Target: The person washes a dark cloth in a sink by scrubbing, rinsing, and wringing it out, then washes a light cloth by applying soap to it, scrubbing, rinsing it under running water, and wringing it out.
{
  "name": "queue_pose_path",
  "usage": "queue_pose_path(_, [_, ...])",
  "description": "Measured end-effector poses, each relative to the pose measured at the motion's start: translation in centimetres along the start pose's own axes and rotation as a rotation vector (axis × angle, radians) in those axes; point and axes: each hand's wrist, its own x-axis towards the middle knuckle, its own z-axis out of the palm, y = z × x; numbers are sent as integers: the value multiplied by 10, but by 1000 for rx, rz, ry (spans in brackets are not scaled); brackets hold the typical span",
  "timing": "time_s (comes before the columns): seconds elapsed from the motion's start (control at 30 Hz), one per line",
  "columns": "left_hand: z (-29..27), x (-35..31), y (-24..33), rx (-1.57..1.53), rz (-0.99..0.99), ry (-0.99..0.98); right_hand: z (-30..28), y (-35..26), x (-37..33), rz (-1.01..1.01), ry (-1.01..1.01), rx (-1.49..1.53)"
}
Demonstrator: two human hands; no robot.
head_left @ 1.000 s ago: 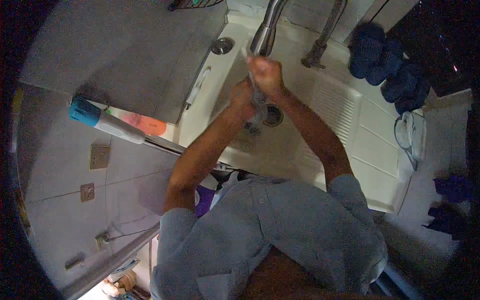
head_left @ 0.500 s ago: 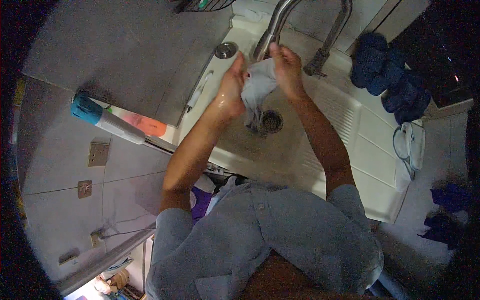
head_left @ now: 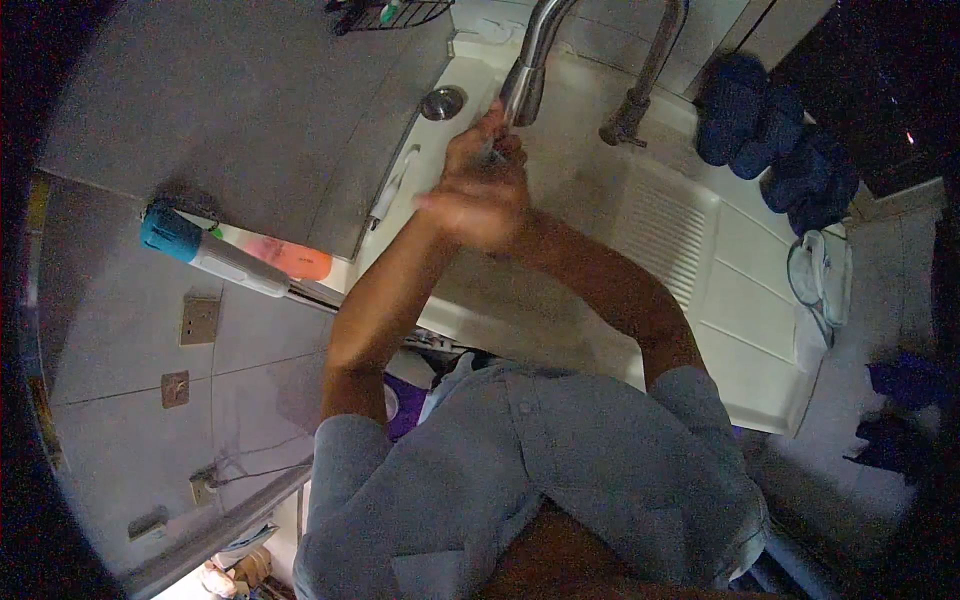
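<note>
Several left fingers (head_left: 513, 151) half-curl beside the right hand (head_left: 478, 212).

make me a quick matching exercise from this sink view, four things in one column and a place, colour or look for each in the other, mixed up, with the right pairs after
Things
1. left hand
2. faucet spout
3. ribbed drainboard
4. shirt

Places, colours, looks
A. grey-blue, at the bottom of the picture
B. off-white, with parallel ridges
C. close by the end of the faucet spout
D. silvery metal, curving in from the top edge

Right pairs
1-C, 2-D, 3-B, 4-A
</note>
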Motion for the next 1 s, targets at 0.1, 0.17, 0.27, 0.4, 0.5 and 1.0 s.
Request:
queue_pose_path(0.1, [47, -12, -9, 16, -53, 17, -24, 12, 8, -2, -88, -144])
queue_pose_path(0.17, [69, -18, -7, 239, -55, 367, -34, 19, 20, 600, -34, -313])
queue_pose_path(0.27, [52, -12, -5, 152, -269, 313, -25, 45, 5, 496, 232, 243])
queue_pose_path(0.4, [10, -15, 24, -10, -100, -93, -36, 84, -82, 431, -515, -111])
queue_pose_path(0.5, [14, -21, 27, -265, 23, 83, -62, 59, -87, 1069, -103, 347])
queue_pose_path(1.0, [-25, -7, -50, 50, -80, 306, 4, 29, -56, 251, 144, -200])
